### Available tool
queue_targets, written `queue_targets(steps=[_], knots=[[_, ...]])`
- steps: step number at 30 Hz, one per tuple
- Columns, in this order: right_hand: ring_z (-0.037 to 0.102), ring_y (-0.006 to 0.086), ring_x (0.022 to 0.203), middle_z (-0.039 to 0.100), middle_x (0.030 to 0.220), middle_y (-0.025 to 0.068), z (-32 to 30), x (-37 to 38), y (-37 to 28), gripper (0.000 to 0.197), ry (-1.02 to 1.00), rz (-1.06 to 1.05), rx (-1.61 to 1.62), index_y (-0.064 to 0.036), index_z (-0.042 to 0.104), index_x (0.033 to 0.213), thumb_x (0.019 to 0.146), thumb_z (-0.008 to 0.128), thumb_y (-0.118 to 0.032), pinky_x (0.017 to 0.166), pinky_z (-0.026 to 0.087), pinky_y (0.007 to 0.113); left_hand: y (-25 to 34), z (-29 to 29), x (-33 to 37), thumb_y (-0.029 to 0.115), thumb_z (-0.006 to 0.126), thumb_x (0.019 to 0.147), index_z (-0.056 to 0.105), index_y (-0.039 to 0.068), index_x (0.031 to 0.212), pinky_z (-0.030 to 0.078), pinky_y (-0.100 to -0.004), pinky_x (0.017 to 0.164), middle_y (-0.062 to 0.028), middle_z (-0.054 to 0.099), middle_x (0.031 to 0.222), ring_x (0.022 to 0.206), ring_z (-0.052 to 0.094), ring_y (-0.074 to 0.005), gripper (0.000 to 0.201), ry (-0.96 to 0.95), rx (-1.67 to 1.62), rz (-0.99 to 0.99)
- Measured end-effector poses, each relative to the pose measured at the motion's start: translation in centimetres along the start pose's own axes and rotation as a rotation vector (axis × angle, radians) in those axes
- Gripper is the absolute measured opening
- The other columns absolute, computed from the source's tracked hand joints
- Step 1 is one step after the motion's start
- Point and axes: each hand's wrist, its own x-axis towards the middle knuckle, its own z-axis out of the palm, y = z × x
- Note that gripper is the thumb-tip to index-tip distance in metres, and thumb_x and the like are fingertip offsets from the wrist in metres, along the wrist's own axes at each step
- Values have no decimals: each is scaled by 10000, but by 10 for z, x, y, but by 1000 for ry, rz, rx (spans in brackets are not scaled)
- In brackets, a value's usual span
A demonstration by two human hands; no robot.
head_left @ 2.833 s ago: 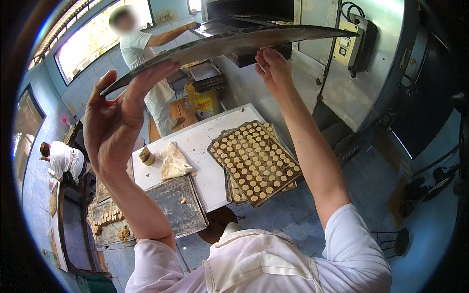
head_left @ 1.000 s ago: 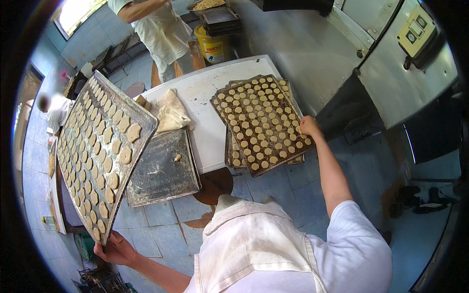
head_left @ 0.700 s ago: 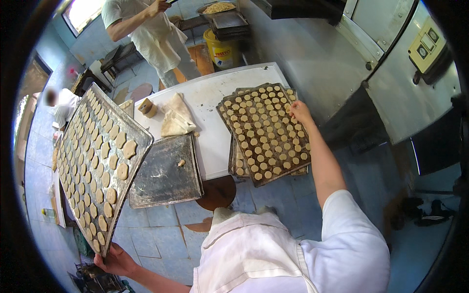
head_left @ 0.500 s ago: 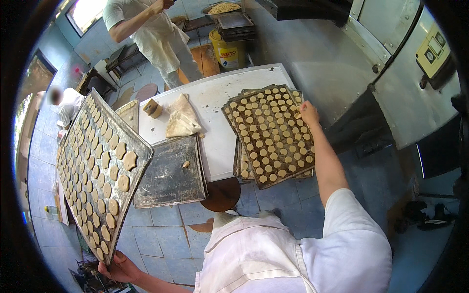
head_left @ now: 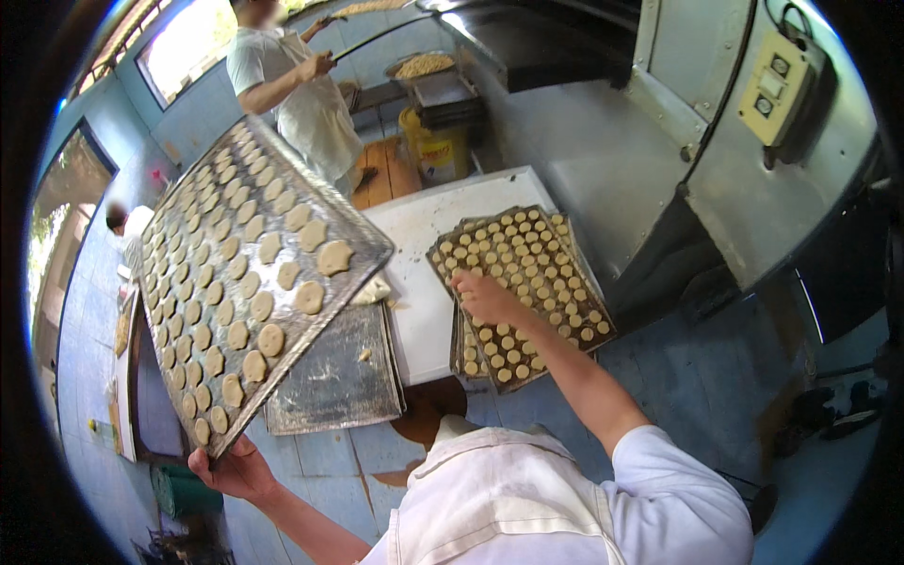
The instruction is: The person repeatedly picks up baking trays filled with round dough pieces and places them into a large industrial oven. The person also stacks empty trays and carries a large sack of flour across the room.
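Here the left hand (head_left: 235,468) grips the near corner of a big metal tray (head_left: 247,273), fingers curled under its edge, holding it tilted up off the table (head_left: 414,235) so that its rows of pale dough rounds face the camera. The tray hangs over the table's left side and hides most of what lies beneath; its far corner reaches toward a person in white (head_left: 297,89) working at the far end. The right hand (head_left: 485,297) rests flat, fingers spread, on the left edge of a second tray (head_left: 527,282) of smaller rounds, which sits stacked on other trays at the table's right edge and juts past the near-right corner. An empty, floured tray (head_left: 334,377) lies at the near-left corner, overhanging the near edge. Between the two lying trays a strip of bare white tabletop runs back toward the far edge. Right of the table stands an oven (head_left: 659,141), with only a narrow gap between.
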Motion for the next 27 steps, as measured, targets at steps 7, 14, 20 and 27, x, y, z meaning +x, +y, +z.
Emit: queue_targets(steps=[7, 14, 20, 27], knots=[[710, 251, 1070, 689, 1244, 163, -136, -81, -128, 362, 456, -442, -251, -19, 592, 1297, 951, 656, -102, 828, 583, 352, -82, 62, 120, 144, 553, 971, 394, -65, 1483, 510, -568, 1059, -202, 393, 1598, 1425, 438, -366, 576, -430, -211, -361], [553, 291, 1320, 608, 1365, 136, -287, -205, -262, 423, 1471, -786, -990, -39, 589, 1353, 987, 693, -224, 1084, 451, 423, -173, 219, 242, 105, 519, 1009, 232, -140, 1529, 505, -456, 1114, -429, 363, 1501, 1366, 501, -431, 643, -302, -542, -821], [386, 362, 1454, 438, 1515, 218, -387, -213, -248, 612, 1568, -487, -1180, -101, 520, 1454, 997, 631, -493, 1193, 313, 515, -259, 254, 266, 24, 582, 939, 323, -210, 1375, 595, -445, 1019, -448, 506, 1334, 1230, 610, -455, 558, -418, -344, -709], [214, 427, 1519, 270, 1564, 307, -370, -172, -223, 625, 1567, -481, -1159, -97, 451, 1449, 987, 674, -453, 1192, 273, 552, -339, 244, 220, 71, 551, 909, 514, -63, 1228, 629, -494, 944, -221, 681, 1157, 1047, 713, -311, 348, -340, -52, -694]])
